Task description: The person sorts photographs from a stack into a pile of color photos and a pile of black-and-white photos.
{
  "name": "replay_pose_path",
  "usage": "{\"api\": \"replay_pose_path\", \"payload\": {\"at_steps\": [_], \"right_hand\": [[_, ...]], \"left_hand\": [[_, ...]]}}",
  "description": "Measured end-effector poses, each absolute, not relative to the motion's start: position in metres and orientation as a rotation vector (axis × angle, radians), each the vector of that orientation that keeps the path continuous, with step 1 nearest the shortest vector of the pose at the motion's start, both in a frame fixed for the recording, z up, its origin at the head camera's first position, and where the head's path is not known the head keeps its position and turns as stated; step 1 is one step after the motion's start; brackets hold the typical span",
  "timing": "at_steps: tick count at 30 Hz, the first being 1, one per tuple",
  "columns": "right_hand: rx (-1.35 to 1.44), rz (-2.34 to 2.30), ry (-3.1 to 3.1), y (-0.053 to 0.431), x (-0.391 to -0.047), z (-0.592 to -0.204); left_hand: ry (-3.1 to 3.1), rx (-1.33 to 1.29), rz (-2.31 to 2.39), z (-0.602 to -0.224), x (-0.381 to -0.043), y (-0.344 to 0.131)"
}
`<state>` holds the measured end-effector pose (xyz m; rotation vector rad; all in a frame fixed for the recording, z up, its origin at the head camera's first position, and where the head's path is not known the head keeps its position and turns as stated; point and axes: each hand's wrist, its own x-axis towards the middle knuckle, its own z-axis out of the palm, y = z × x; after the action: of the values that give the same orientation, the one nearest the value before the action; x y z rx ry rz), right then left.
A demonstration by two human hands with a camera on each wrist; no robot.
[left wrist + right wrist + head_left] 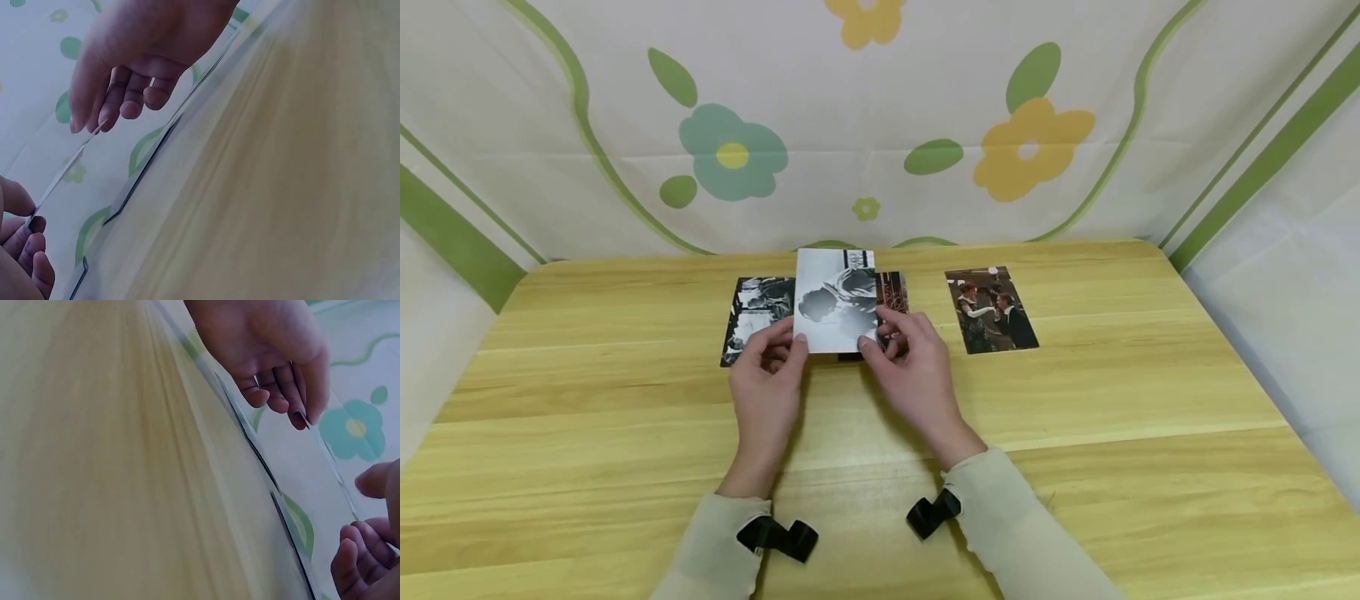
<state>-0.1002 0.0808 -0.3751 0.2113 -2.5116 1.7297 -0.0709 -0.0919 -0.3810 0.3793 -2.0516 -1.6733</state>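
Observation:
A black-and-white photo (835, 300) with a pale background is held up over the table between both hands. My left hand (767, 383) pinches its lower left corner, thumb on the front. On its lower right side, my right hand (917, 379) pinches it between thumb and fingers. Both wrist views catch the held photo edge-on, raised above the tabletop. Partly behind it lie a black-and-white photo (748, 321) on the left and a darker, reddish-brown photo (892, 292) on the right, mostly hidden.
Apart from these, a colour photo (992, 308) of two people lies at the right. The wooden table (625, 467) ends at the back against a flowered cloth (865, 108). Black wrist bands (777, 537) jut out from both sleeves.

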Motion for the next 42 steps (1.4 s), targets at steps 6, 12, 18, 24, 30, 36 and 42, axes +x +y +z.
{"api": "replay_pose_path", "payload": {"at_steps": [6,12,18,24,30,36,42], "right_hand": [[0.302,1.659,-2.608,0.053,-0.102,-0.372],[0.339,1.652,-2.661,0.025,-0.104,-0.367],[0.338,1.638,-2.740,0.001,-0.105,-0.359],[0.315,1.513,-2.829,-0.011,-0.105,-0.356],[0.291,1.467,-2.864,-0.013,-0.106,-0.356],[0.292,1.470,-2.869,-0.011,-0.105,-0.360],[0.293,1.459,-2.874,-0.010,-0.105,-0.363]], "left_hand": [[-2.036,0.467,-1.594,-0.376,-0.072,-0.113],[-2.042,0.577,-1.509,-0.373,-0.072,-0.137],[-2.078,0.670,-1.465,-0.371,-0.072,-0.160],[-2.105,0.719,-1.440,-0.370,-0.072,-0.168],[-2.134,0.719,-1.427,-0.371,-0.072,-0.169],[-2.142,0.721,-1.429,-0.372,-0.073,-0.168],[-2.132,0.698,-1.437,-0.371,-0.073,-0.167]]}}
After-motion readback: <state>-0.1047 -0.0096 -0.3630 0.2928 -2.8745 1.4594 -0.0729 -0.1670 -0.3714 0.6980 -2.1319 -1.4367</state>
